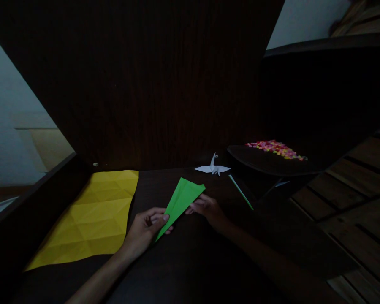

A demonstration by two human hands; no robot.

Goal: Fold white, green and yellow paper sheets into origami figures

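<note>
Your left hand (145, 230) pinches the narrow lower end of the folded green paper kite shape (180, 202) on the dark wooden table (190, 261); your right hand (207, 210) grips its right edge. Left lies a creased yellow paper sheet (93, 217). Farther back stands a white paper crane (213, 168).

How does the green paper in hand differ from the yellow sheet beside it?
The green paper is folded into a narrow pointed shape; the yellow sheet lies opened out, creased all over. The green paper is pinched by the left hand and right hand; the yellow sheet is untouched. The yellow sheet looks much larger. Both are coloured paper.
</note>
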